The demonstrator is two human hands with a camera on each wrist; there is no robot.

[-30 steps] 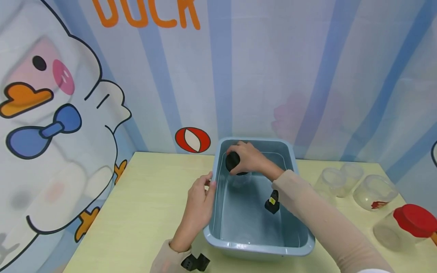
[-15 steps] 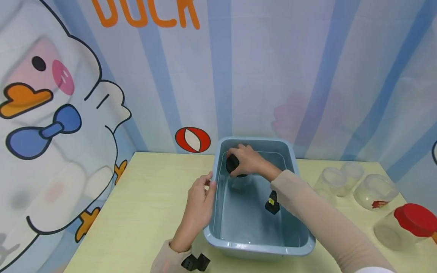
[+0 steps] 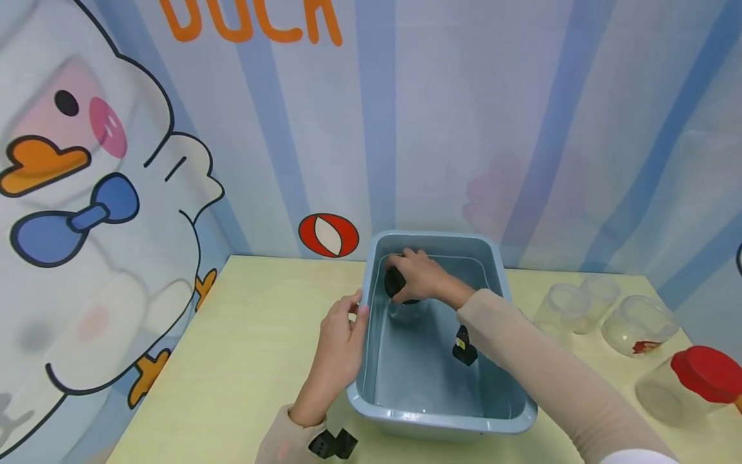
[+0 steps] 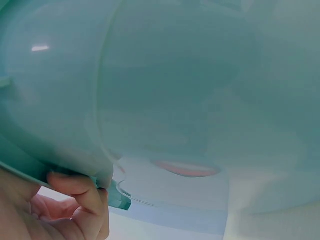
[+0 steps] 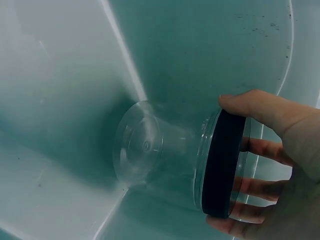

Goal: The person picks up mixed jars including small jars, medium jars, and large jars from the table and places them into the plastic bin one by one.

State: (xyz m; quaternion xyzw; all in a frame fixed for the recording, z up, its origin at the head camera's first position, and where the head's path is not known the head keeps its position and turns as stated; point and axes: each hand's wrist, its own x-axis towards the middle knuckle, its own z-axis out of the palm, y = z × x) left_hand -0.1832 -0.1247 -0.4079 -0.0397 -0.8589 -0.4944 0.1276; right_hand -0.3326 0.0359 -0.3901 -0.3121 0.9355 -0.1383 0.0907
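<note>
The right hand (image 3: 426,276) grips a clear jar (image 5: 165,167) by its black lid (image 5: 222,162) down inside the grey-blue tub (image 3: 504,412), near its far left corner, while the left hand (image 3: 339,348) curls its fingers (image 4: 82,192) over the tub's left rim.

Your right hand (image 3: 426,276) covers most of the black-lidded jar (image 3: 404,298), its clear body barely readable in the basin (image 3: 440,422), your left hand's (image 3: 339,345) fingertips hidden behind the rim, red-lidded jar (image 3: 690,385) cut by the edge.
</note>
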